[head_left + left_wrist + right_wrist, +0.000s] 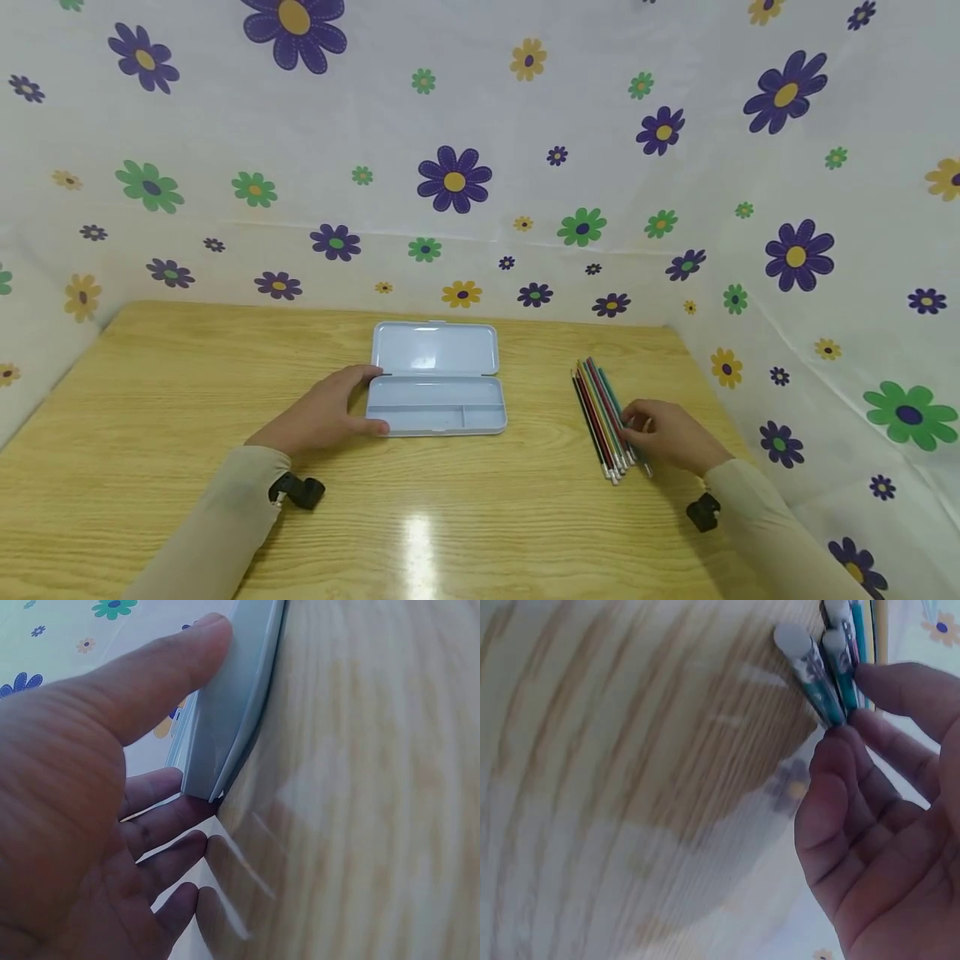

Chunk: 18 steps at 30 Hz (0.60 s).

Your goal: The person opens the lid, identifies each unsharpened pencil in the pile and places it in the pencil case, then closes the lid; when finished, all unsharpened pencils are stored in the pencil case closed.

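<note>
Left hand (326, 412) cupped around open pencil case (437, 379), thumb and fingers bracing its end, right hand (670, 435) fingertips pinching coloured pencils (602, 417) on wooden table (150, 400)

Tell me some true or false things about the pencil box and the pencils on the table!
1. The pencil case lies open on the wooden table. True.
2. The left hand holds the case's left end. True.
3. The coloured pencils are inside the case. False: they lie on the table to its right.
4. The right hand is up in the air, away from everything. False: its fingers touch the pencils.
5. The case is light blue. True.
</note>
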Available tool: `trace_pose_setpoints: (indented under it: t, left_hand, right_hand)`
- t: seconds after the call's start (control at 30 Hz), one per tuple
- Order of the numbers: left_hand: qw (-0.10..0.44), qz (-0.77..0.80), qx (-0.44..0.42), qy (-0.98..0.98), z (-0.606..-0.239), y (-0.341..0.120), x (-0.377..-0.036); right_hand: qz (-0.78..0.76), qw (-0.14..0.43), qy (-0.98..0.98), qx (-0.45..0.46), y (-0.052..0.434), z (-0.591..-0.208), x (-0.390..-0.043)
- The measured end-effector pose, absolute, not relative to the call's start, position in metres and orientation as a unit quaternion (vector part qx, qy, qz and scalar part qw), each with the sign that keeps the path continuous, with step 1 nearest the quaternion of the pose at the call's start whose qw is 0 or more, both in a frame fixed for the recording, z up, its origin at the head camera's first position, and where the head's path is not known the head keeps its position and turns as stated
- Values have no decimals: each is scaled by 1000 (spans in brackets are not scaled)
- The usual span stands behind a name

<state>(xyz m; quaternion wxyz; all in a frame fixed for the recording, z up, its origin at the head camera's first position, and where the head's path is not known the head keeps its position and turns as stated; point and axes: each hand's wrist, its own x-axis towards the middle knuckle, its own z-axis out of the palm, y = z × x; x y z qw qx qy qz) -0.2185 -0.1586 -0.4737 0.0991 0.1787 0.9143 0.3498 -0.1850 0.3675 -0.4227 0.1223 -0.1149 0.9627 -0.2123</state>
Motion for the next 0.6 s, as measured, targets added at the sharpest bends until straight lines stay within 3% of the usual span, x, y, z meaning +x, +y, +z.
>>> trace_pose_setpoints:
  t: [0.27, 0.6]
  left_hand:
    - [105, 354, 177, 912, -471, -159, -218]
    - [103, 354, 181, 912, -471, -160, -218]
  right_hand:
    - [-220, 127, 958, -131, 381, -428, -187]
    - [-206, 101, 970, -81, 396, -431, -187]
